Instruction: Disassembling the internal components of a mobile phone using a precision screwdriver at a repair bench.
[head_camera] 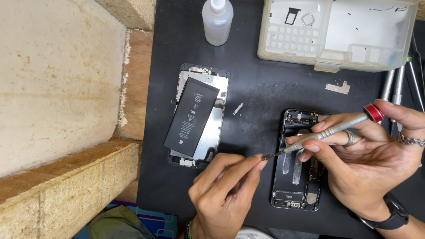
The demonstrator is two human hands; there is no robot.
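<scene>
The right hand [354, 163] grips a grey screwdriver [327, 132]; the pinched left hand [226, 190] touches its tip, anything between the fingers hidden. Beyond the left hand lies a black battery [191, 116] with small white label marks.

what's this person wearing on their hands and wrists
The right hand has a silver ring on one finger, a silver chain bracelet and a black wristwatch. The left hand wears no ring; a dark beaded band sits at its wrist. No sleeves show.
</scene>
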